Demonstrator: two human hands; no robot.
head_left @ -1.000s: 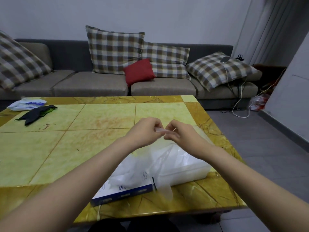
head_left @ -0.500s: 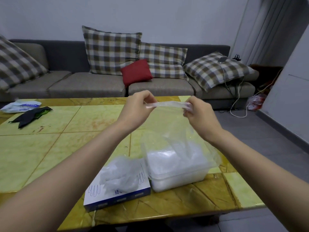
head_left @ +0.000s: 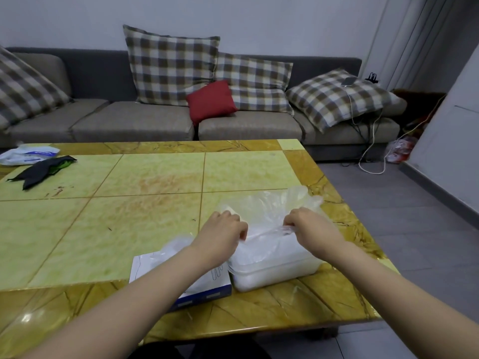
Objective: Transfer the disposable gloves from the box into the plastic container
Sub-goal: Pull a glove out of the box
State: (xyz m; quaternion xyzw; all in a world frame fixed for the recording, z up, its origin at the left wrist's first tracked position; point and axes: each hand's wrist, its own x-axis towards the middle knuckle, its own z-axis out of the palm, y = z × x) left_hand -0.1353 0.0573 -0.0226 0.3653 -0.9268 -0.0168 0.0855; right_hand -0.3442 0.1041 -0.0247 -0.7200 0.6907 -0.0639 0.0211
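Box [head_left: 220,277] sits beside container [head_left: 274,277]; bare tabletop [head_left: 155,224] lies beyond.

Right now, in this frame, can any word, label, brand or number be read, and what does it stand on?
No text here can be read.
On the glove box: pale marks along the blue side and outline drawings of gloves on the white top; the print is too blurred to read.
On the white packet at far left: blue print, too small and blurred to read.
On the plastic container: no label shows.
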